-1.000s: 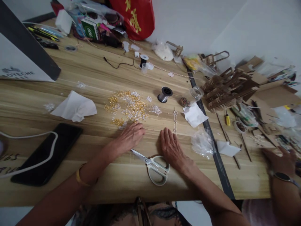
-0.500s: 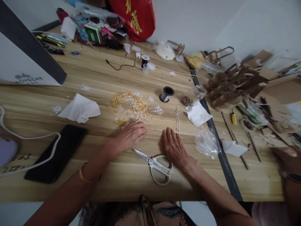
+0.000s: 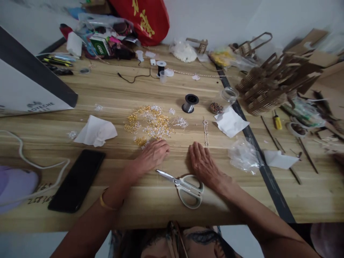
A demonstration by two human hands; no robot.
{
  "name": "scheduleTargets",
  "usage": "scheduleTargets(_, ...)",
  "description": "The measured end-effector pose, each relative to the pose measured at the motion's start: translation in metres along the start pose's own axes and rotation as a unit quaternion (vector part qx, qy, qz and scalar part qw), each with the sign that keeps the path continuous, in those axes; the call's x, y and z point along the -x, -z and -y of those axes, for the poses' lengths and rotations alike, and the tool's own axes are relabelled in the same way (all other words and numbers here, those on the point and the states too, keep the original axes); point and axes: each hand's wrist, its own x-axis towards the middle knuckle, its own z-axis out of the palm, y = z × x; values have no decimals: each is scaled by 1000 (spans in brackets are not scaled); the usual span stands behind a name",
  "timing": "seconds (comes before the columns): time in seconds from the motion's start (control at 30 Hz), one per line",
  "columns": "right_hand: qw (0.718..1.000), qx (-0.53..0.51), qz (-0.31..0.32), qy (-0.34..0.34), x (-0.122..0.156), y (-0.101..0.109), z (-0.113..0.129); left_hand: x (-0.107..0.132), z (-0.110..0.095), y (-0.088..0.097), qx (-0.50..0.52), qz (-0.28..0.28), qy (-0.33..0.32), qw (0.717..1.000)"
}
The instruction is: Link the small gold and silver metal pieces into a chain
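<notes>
Head view: left hand (image 3: 155, 153) laid palm down at near edge of gold and silver pieces (image 3: 158, 126); fingers curled, grip hidden, cannot be told. Right hand (image 3: 203, 163) rested flat, nothing seen grasped; thin chain (image 3: 206, 135) laid just beyond. Scissors (image 3: 177, 182) seen between hands, nearer body. Step judged: hands rested beside pile. Fine fingertip pinch judged needed for pieces so small.

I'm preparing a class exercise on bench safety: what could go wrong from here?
1. The left hand rests beside the loose gold and silver pieces; a careless nudge could scatter them.
2. The scissors lie with their tip near the left hand; drawing it back might bring skin against metal.
3. The right hand is close to the thin strand, which could be knocked aside.
</notes>
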Motion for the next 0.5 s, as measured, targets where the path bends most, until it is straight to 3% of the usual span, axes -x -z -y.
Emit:
scheduleTargets(0.17, 1000, 6, -10, 2, 1, -1, -1, -2, 5, 4, 78, -60, 56, 994)
scheduleTargets(0.33, 1000, 5, -23, 5, -4, 3, -3, 0, 5, 6, 83, -40, 51, 994)
scheduleTargets(0.5, 997, -57, 36, 23, -14, 21, -16, 1, 5, 9, 64, -31, 52, 996)
